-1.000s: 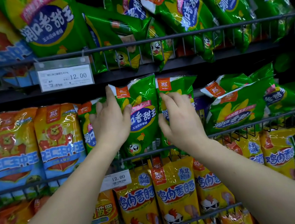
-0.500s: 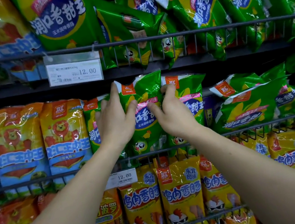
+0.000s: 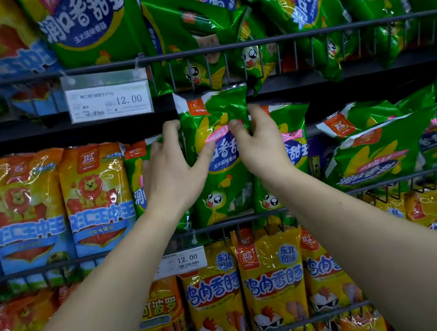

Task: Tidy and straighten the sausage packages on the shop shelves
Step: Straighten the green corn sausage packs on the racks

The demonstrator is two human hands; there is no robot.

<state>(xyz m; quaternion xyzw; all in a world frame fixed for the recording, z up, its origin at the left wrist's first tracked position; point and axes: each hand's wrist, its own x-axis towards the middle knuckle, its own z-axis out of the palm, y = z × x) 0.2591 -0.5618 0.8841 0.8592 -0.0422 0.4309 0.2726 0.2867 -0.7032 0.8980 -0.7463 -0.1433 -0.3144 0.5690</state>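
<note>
Green sausage package (image 3: 223,164): centre of frame, middle shelf, upright, foot behind the wire rail (image 3: 235,220); left hand (image 3: 172,173) grips its left edge, thumb across the front; right hand (image 3: 261,152) grips its right edge likewise; tipped green packages (image 3: 379,154) lie at centre right; orange lion packages (image 3: 94,198) stand at centre left; price tag (image 3: 109,101) hangs upper left.

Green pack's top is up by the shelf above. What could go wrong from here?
The green pack has its top at the upper shelf edge; pushed higher, it may snag the drooping pack there.
The neighbouring pack stands close on its right and might tip over the wire rail.
</note>
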